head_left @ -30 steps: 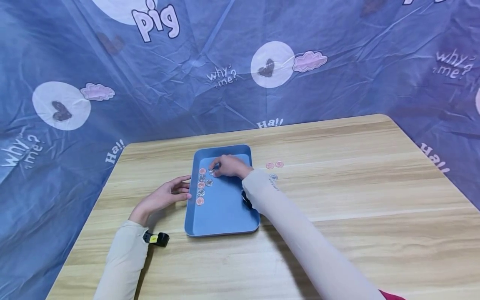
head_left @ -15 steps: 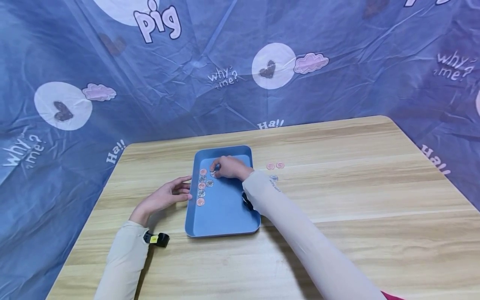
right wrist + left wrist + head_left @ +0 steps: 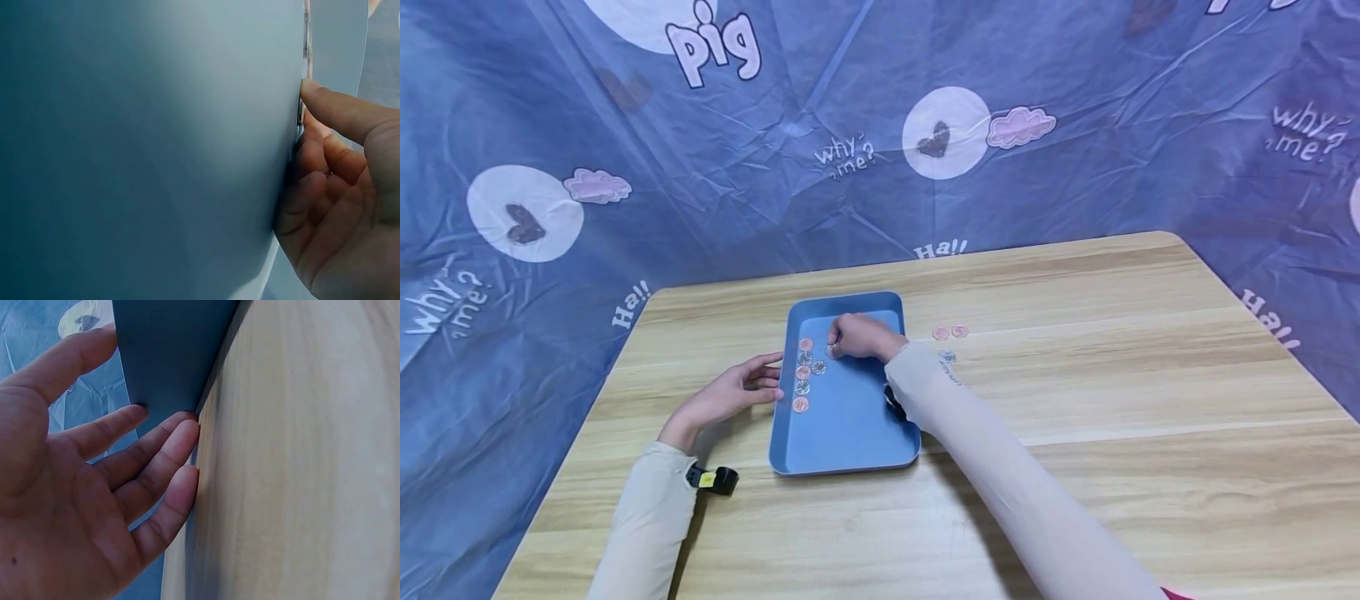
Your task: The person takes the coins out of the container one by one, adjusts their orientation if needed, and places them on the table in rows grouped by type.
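A blue rectangular tray (image 3: pixel 850 429) lies on the table. Inside along its left side, copper and silver coins (image 3: pixel 802 372) form a column, with one silver coin (image 3: pixel 819 367) just right of it. My right hand (image 3: pixel 859 335) reaches into the tray's upper part and pinches a silver coin (image 3: pixel 831 351) between thumb and finger, low over the tray floor. Only that coin's thin edge (image 3: pixel 300 114) shows in the right wrist view. My left hand (image 3: pixel 737 390) touches the tray's left outer wall (image 3: pixel 172 350) with extended, loosely bent fingers.
Two copper coins (image 3: pixel 951 332) and a silver coin (image 3: pixel 947 357) lie on the wooden table (image 3: pixel 1112 350) right of the tray, the silver one close to the right sleeve. A blue printed cloth (image 3: pixel 737 183) hangs behind the table's far edge.
My right hand's fingertips have shifted slightly right along with the pinched coin, away from the coin column, and the index finger is more curled. The left hand keeps its place at the tray.
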Tool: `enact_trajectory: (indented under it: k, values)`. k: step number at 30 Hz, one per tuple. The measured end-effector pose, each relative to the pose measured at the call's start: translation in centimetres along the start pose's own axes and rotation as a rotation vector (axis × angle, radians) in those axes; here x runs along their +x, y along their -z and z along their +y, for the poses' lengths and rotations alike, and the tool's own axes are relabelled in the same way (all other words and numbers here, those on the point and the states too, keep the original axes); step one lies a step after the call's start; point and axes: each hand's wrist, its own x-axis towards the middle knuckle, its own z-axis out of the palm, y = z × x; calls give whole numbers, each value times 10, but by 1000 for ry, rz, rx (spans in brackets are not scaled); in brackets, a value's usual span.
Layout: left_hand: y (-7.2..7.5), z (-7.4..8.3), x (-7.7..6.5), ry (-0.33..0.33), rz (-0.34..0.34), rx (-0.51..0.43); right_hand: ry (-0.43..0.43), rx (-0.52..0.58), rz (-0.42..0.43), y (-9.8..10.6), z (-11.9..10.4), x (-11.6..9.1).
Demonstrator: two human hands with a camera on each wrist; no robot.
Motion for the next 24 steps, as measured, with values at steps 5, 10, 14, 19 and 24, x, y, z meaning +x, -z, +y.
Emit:
enact_trajectory:
  k: [5,10,14,19,24]
  values:
    - [-1,1,1,-2,1,-3,-18,20,-13,1,0,0]
    - [-1,1,1,0,1,-1,-18,39,-39,1,0,-1]
    - [-1,0,1,1,2,-2,-15,42,-43,1,0,-1]
    - [-1,0,0,-6,6,-2,-16,29,-33,1,0,0]
    - [0,1,-1,-3,6,-6,-13,27,-29,0,0,1]
